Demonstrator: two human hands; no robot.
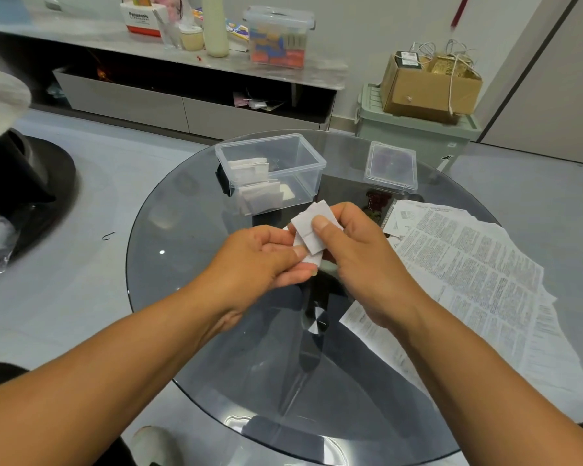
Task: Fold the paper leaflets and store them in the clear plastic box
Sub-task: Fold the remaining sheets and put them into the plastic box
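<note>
I see a glossy smoked-glass desk point(189, 297) and on it a clear smooth plastic box point(312, 161); right of the box, matt printed paper leaflets point(478, 280); behind it, a rough cardboard carton point(418, 89).

The right hand point(354, 250) covers the lower right of the folded leaflet point(312, 230), and its fingers behind the paper are hidden. The print on the unfolded leaflets point(478, 284) is too small to read. The folded papers point(256, 186) inside the clear plastic box point(308, 159) overlap, so their count cannot be told. The counter point(189, 297) is cut off by the bottom edge.
</note>
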